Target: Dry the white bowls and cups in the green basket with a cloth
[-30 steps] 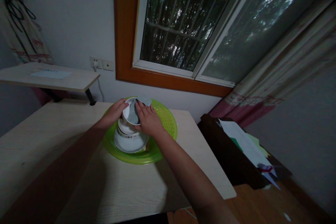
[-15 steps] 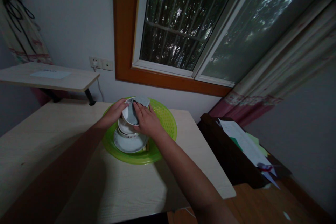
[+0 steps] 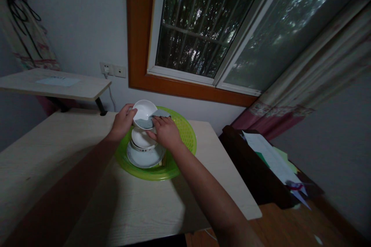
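A white bowl [image 3: 144,107] is tilted towards me above a stack of dishes, its left rim gripped by my left hand [image 3: 123,120]. My right hand [image 3: 165,130] presses a grey cloth [image 3: 145,123] against the lower right inside and rim of that bowl; part of the cloth hangs out past the rim. Right below are another white bowl [image 3: 141,137] and a wider white plate [image 3: 145,157]. These dishes sit in a round green plastic basket [image 3: 185,133] with a perforated side. Something yellowish shows beside the plate, too small to name.
The basket stands on a pale wooden table [image 3: 136,208]. On the left a raised shelf [image 3: 87,90] carries a paper sheet [image 3: 58,81]. Behind are wall sockets [image 3: 113,70] and a barred window [image 3: 199,27]. Papers [image 3: 275,158] lie on dark furniture at right.
The bowl has turned so that more of its white inside shows. My right hand with the cloth has slid down and right, from the bowl's middle to its lower right edge.
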A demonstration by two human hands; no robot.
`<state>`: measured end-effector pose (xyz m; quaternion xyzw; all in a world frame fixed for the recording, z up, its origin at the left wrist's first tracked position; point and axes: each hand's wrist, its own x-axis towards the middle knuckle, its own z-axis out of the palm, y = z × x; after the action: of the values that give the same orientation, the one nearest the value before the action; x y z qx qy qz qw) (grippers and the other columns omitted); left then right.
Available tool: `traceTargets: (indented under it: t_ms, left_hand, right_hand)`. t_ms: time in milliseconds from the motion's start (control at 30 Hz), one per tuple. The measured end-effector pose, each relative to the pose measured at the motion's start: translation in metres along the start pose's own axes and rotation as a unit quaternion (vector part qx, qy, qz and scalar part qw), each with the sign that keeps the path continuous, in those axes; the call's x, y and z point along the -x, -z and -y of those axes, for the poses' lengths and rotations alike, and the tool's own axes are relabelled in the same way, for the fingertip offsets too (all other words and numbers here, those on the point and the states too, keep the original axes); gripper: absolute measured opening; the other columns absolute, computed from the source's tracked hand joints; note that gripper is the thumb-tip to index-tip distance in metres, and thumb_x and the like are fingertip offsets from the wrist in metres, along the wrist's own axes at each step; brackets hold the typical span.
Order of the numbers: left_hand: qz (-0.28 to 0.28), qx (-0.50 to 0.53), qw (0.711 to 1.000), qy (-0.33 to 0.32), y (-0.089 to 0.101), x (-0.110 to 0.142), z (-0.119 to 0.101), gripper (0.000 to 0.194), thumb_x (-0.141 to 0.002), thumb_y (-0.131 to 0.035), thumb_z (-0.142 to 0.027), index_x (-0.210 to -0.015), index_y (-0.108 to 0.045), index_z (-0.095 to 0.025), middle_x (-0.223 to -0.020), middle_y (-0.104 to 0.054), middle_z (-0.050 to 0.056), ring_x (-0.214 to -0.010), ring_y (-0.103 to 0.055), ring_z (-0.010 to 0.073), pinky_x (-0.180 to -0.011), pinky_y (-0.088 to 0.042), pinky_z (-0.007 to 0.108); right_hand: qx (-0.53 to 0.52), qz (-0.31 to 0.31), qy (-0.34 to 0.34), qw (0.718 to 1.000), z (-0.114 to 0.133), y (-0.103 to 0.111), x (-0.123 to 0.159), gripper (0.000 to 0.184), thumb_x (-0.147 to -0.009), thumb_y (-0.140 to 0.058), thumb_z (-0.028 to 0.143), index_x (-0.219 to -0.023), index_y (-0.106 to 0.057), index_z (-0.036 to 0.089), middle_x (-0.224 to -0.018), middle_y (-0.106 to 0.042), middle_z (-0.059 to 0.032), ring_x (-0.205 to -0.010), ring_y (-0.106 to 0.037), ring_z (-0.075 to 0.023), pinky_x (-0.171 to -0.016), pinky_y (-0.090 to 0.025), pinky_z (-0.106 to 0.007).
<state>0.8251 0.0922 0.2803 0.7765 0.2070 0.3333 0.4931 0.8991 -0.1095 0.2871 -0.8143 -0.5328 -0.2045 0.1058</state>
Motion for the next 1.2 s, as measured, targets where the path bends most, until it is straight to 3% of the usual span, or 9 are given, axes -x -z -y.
traceTargets:
  t_ms: [100, 233, 400, 533, 733, 867, 1000, 1200]
  left_hand:
    - [-0.002, -0.012, 1.0, -0.007, 0.0, 0.0, 0.001, 0.044, -0.089, -0.052, -0.05, -0.117, -0.069, -0.021, -0.095, -0.072, 0.005, -0.088, -0.065, 0.0243, -0.075, -0.048, 0.032]
    - [0.006, -0.019, 0.999, -0.029, 0.0, 0.001, 0.001, 0.047, -0.089, -0.051, -0.05, -0.12, -0.069, -0.02, -0.097, -0.073, 0.006, -0.088, -0.066, 0.0244, -0.078, -0.049, 0.033]
    - [0.026, -0.029, 0.998, -0.058, -0.001, 0.003, -0.001, 0.047, -0.089, -0.052, -0.051, -0.121, -0.068, -0.02, -0.102, -0.074, 0.006, -0.092, -0.067, 0.0249, -0.083, -0.051, 0.034]
    - [0.064, -0.032, 0.994, -0.086, -0.003, 0.004, 0.0, 0.048, -0.09, -0.052, -0.05, -0.123, -0.068, -0.019, -0.105, -0.075, 0.007, -0.096, -0.067, 0.025, -0.083, -0.052, 0.032]
    - [0.111, -0.045, 0.986, -0.119, -0.005, 0.004, 0.007, 0.049, -0.092, -0.054, -0.048, -0.128, -0.067, -0.019, -0.093, -0.073, 0.004, -0.085, -0.066, 0.0228, -0.076, -0.05, 0.031]
    - [0.098, -0.05, 0.985, -0.131, -0.006, 0.005, 0.008, 0.049, -0.091, -0.057, -0.046, -0.129, -0.067, -0.017, -0.084, -0.07, 0.002, -0.075, -0.062, 0.0197, -0.07, -0.047, 0.029]
    - [0.069, -0.067, 0.986, -0.133, -0.005, 0.007, 0.005, 0.047, -0.091, -0.058, -0.045, -0.128, -0.068, -0.018, -0.092, -0.073, 0.004, -0.078, -0.064, 0.0199, -0.071, -0.048, 0.029]
    - [0.056, -0.083, 0.987, -0.124, -0.003, 0.007, 0.002, 0.046, -0.091, -0.056, -0.046, -0.125, -0.069, -0.018, -0.099, -0.076, 0.007, -0.085, -0.067, 0.0224, -0.077, -0.05, 0.032]
  right_hand:
    - [-0.009, 0.015, 0.036, 0.999, 0.002, 0.001, 0.0, 0.05, -0.104, -0.053, 0.053, -0.128, -0.069, 0.012, -0.124, -0.074, -0.0187, -0.118, -0.064, -0.0309, -0.108, -0.044, -0.046]
    - [-0.054, 0.039, 0.088, 0.994, 0.006, 0.002, 0.002, 0.054, -0.106, -0.048, 0.055, -0.14, -0.061, 0.015, -0.122, -0.074, -0.0158, -0.113, -0.066, -0.0272, -0.103, -0.048, -0.04]
    - [-0.114, 0.062, 0.126, 0.983, 0.01, 0.001, 0.004, 0.066, -0.104, -0.049, 0.061, -0.15, -0.047, 0.015, -0.137, -0.067, -0.0165, -0.125, -0.063, -0.0269, -0.109, -0.047, -0.04]
    - [-0.101, 0.056, 0.14, 0.983, 0.012, -0.003, 0.003, 0.069, -0.103, -0.049, 0.064, -0.149, -0.048, 0.012, -0.144, -0.062, -0.0178, -0.134, -0.056, -0.0276, -0.118, -0.041, -0.04]
    - [-0.015, 0.04, 0.105, 0.994, 0.013, -0.005, 0.003, 0.065, -0.104, -0.043, 0.064, -0.144, -0.056, 0.014, -0.141, -0.063, -0.0185, -0.134, -0.055, -0.032, -0.12, -0.037, -0.051]
    - [0.024, 0.026, 0.053, 0.998, 0.013, -0.006, 0.003, 0.069, -0.103, -0.043, 0.068, -0.143, -0.058, 0.014, -0.144, -0.061, -0.0212, -0.139, -0.052, -0.0354, -0.12, -0.036, -0.053]
    - [0.029, 0.035, 0.016, 0.999, 0.016, -0.005, 0.001, 0.075, -0.102, -0.042, 0.07, -0.145, -0.057, 0.01, -0.147, -0.06, -0.0233, -0.138, -0.054, -0.0346, -0.117, -0.041, -0.048]
    - [0.004, 0.085, 0.015, 0.996, 0.021, 0.008, -0.001, 0.068, -0.104, -0.036, 0.07, -0.112, -0.075, 0.016, -0.11, -0.078, -0.0152, -0.105, -0.071, -0.0279, -0.094, -0.052, -0.04]
